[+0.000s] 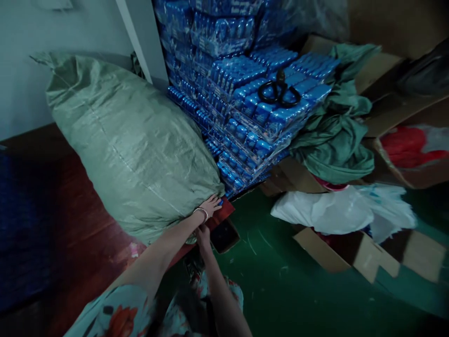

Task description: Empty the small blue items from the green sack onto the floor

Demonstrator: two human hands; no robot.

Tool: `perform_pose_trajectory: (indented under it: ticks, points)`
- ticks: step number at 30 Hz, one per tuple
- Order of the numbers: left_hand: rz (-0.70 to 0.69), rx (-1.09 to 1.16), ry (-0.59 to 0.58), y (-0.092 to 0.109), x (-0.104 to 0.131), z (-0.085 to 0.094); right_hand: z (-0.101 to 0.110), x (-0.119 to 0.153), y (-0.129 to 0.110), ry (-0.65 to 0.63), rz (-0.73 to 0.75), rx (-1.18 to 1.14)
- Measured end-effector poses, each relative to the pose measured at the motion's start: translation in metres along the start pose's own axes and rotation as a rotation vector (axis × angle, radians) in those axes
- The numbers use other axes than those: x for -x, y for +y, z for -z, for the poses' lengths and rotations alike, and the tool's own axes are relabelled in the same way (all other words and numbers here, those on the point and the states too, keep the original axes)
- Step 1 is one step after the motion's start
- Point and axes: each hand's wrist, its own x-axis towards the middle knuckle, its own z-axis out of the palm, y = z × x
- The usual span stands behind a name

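A big, stuffed green woven sack (129, 140) lies on its side against the wall. My left hand (209, 206), with a bracelet at the wrist, lies on the sack's lower right corner, fingers curled over its edge. My right hand (203, 234) reaches in just beneath it, at the sack's underside and next to a red board (224, 211). Its fingers are hidden. A small dark open box (224, 235) sits right beside both hands.
Shrink-wrapped packs of blue bottles (245, 93) are stacked behind the sack, with black scissors (279, 92) on top. To the right lie green cloth (333, 140), white plastic bags (333, 210) and open cardboard boxes (354, 252). The floor (280, 290) is green.
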Motion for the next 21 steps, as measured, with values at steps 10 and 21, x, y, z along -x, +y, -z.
perform_pose_trajectory:
  ticks: [10,21]
  points:
    - [-0.038,-0.039,-0.063,-0.028,0.071,-0.004,0.039,-0.072,-0.016,0.216,0.211,0.254]
    - [0.174,-0.153,-0.016,0.018,0.149,-0.025,-0.004,-0.067,0.006,0.138,0.321,0.545]
